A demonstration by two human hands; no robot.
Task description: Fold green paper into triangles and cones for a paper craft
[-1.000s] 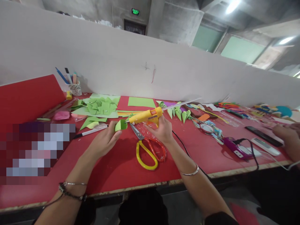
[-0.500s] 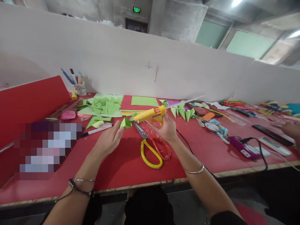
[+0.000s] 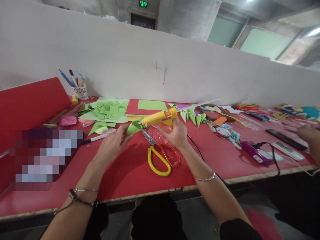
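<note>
My left hand [image 3: 112, 142] pinches a folded piece of green paper [image 3: 133, 128] above the table. In my right hand [image 3: 178, 133] is a yellow hot glue gun [image 3: 160, 118], its nozzle pointing left and meeting the edge of the paper. A clear glue stick [image 3: 198, 105] sticks out of the gun's back end. Under the gun lie scissors [image 3: 160, 161] with one yellow and one red handle, their blades directed away from me. The exact contact between nozzle and paper is too small to make out.
Cut green paper pieces [image 3: 108, 110] are heaped at the back left, and green paper cones [image 3: 192, 116] lie right of the gun. A marker [image 3: 98, 137] rests left. A purple power strip [image 3: 258, 154] is at right, near another person's hand [image 3: 310, 138].
The green paper has turned in my left hand, and its open edge now faces the nozzle more sideways. The whole view has shifted slightly. The gun stays in my right hand.
</note>
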